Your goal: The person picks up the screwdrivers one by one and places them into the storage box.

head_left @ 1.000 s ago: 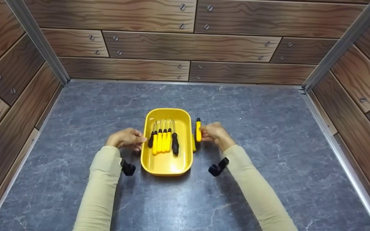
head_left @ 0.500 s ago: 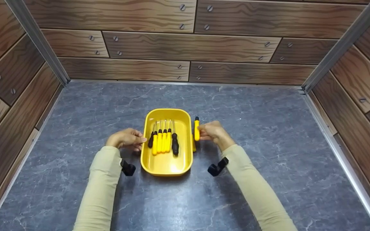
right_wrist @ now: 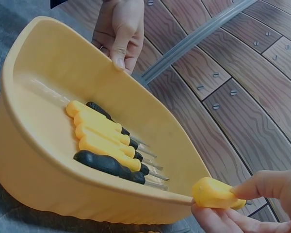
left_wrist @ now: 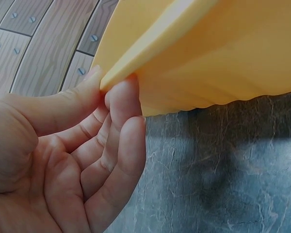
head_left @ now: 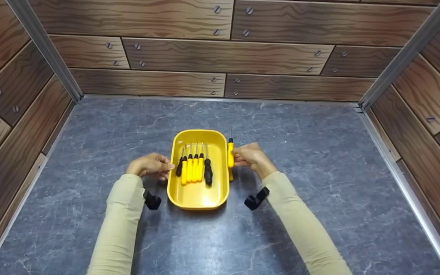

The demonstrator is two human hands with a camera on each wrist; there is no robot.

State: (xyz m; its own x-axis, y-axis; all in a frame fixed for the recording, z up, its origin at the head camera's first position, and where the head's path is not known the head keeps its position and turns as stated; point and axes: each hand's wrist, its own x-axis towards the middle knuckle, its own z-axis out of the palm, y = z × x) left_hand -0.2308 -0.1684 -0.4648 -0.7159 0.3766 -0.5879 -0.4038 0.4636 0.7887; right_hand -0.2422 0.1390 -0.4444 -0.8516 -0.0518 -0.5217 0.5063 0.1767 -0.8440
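Observation:
A yellow plastic bin [head_left: 199, 196] stands on the dark floor in the head view. Inside it lie several yellow-handled screwdrivers [head_left: 192, 168] side by side, with a black-handled screwdriver [head_left: 208, 172] to their right and a smaller dark-handled one [head_left: 179, 167] at their left. My left hand [head_left: 151, 165] pinches the bin's left rim between thumb and fingers, as the left wrist view shows close up. At the right rim, my right hand [head_left: 253, 156] pinches a yellow-handled screwdriver [head_left: 230, 152] by its handle, its thin shaft pointing away from me.
A small yellow piece [head_left: 231, 175] shows beside the bin's right wall, mostly hidden; I cannot tell its kind. Wood-patterned walls [head_left: 220, 57] close off the back and both sides. Grey marbled floor [head_left: 311, 152] surrounds the bin.
My right hand has moved slightly left, bringing the screwdriver from beside the bin up against its right rim. The left hand and the bin have stayed in place.

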